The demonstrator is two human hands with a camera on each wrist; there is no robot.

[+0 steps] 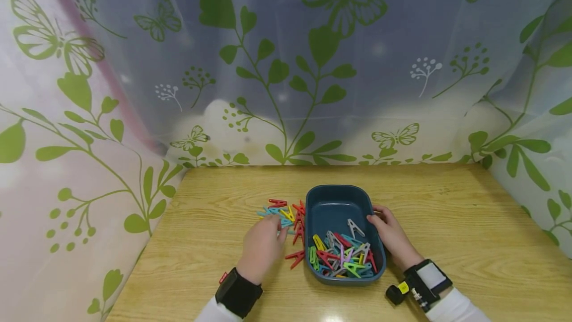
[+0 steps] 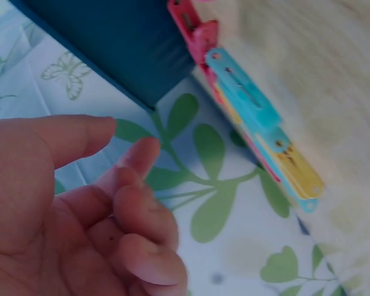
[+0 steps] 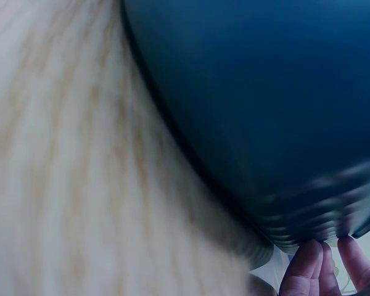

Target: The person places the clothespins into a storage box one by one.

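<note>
One relaxed left grip point(image 1: 262, 247) hovers near clothespins point(image 1: 299, 233); the right grip point(image 1: 395, 237) holds a bin point(image 1: 330, 215).

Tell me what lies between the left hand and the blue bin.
Red clothespins lie between the left hand and the blue bin, as the head view shows.

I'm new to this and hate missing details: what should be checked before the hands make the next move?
1. Left hand free: ok; nothing shows in its grasp.
2. Right hand on the tub: ok, at its right edge.
3. Tub upright on the table: ok.
4. Room in the tub: ok; its far end is bare.
5. Loose pegs lying singly: not ok; several overlap left of the tub.
6. Loose pegs under the left hand: cannot tell; hidden.
</note>
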